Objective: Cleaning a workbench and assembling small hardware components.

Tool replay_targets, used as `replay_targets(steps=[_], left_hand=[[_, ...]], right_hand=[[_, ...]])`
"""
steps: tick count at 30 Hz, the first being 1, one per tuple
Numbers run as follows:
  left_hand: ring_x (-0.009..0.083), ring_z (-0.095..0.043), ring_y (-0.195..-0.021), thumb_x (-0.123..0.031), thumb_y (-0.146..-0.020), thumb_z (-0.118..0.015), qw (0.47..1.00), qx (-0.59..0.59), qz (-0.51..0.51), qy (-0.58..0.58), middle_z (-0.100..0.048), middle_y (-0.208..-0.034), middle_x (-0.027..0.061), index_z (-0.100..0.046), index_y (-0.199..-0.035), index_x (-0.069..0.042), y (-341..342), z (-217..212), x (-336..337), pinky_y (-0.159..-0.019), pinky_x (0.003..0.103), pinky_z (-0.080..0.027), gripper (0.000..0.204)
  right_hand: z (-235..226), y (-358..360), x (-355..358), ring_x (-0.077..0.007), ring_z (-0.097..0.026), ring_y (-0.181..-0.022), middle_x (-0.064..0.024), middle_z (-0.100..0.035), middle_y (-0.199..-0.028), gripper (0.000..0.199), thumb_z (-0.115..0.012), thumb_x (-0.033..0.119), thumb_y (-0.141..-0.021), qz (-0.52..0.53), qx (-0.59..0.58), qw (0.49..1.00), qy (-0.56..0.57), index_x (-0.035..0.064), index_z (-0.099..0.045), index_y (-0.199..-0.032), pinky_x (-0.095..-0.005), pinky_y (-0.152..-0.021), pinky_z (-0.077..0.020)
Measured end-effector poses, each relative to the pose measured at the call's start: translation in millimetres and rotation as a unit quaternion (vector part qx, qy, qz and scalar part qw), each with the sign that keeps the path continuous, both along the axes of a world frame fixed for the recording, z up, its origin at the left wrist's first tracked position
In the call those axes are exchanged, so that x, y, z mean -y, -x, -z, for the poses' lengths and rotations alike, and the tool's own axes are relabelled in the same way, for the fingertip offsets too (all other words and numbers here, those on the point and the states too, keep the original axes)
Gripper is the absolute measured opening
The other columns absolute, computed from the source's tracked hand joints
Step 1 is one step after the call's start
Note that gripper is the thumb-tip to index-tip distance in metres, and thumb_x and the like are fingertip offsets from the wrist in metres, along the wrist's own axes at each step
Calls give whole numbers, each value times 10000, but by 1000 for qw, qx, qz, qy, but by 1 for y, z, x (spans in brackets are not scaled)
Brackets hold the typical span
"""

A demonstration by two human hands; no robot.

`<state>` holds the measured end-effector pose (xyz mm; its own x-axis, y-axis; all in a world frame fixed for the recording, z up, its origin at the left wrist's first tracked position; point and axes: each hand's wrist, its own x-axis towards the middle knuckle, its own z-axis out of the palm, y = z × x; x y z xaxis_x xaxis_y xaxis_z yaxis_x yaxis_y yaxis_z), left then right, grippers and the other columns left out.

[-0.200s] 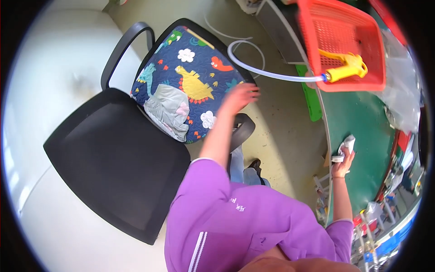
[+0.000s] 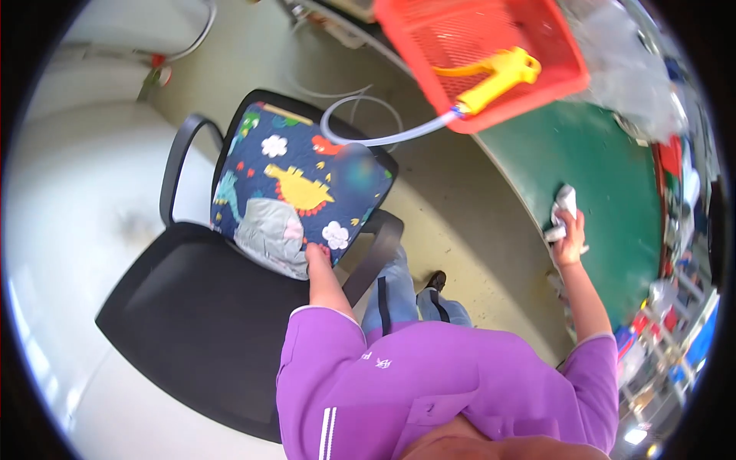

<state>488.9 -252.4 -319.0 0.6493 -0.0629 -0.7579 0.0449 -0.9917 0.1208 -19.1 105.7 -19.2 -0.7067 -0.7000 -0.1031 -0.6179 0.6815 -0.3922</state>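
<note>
In the head view, the right hand (image 2: 569, 244) has its fingers closed around a crumpled white cloth (image 2: 566, 201) above the green tabletop (image 2: 613, 172), near its edge. The cloth's long axis runs away from the person, its far end leaning slightly right. The left hand (image 2: 317, 257) is beside the grey fabric piece (image 2: 268, 230), at its right edge; its fingers are partly hidden, so I cannot tell how far open they are or whether they grip it. That piece lies on the dinosaur-print cushion (image 2: 307, 218), along the side next to the black backrest (image 2: 203, 322), its long axis slanting from far left to near right.

A black armrest (image 2: 376, 257) stands just right of the left hand, between cushion and table. Farther off, a yellow air gun (image 2: 491, 84) lies in a red basket (image 2: 563, 80), slanting from near left to far right; its pale hose (image 2: 391, 139) crosses the gap between chair and table.
</note>
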Motion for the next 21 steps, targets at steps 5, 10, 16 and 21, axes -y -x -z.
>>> replay_targets(steps=[5, 10, 16, 21], left_hand=[[186, -612, -764, -172, -883, -512, 828, -540, 142, -48, -621, -917, 75, -563, -990, -75, 238, -70, -17, -623, 282, -512, 153], [151, -601, -863, -185, -895, -547, 732, -482, 472, 95, -625, -977, 57, -554, -1059, -79, 336, -169, -45, -705, 283, -486, 196], [144, -535, -825, -49, -863, -534, 477, -345, 674, 446, -557, -951, 61, -559, -998, -17, 361, -248, -143, -739, 255, -443, 142], [331, -473, -1084, -59, -806, -562, 278, -253, 757, 534, -519, -1138, 159, -544, -1017, -14, 422, -323, -191, -944, 417, -368, 217]], right_hand=[[-9, -13, -21, -389, -577, -919, -157, -543, -1104, 354, -588, 27, -707, 76, -36, 996, -27, 217, -585, -1006, -412, -777, -488], [-22, -11, -16, -352, -584, -879, -113, -548, -1089, 358, -580, 47, -704, 59, -17, 998, -11, 239, -586, -1005, -405, -745, -497], [-20, -7, -31, -329, -577, -928, -111, -551, -1073, 444, -595, 56, -676, 10, 18, 999, 33, 215, -558, -1089, -393, -758, -502], [-64, -33, -64, -293, -600, -844, -73, -559, -984, 266, -563, 117, -748, 78, 4, 985, 156, 209, -604, -994, -400, -675, -511]])
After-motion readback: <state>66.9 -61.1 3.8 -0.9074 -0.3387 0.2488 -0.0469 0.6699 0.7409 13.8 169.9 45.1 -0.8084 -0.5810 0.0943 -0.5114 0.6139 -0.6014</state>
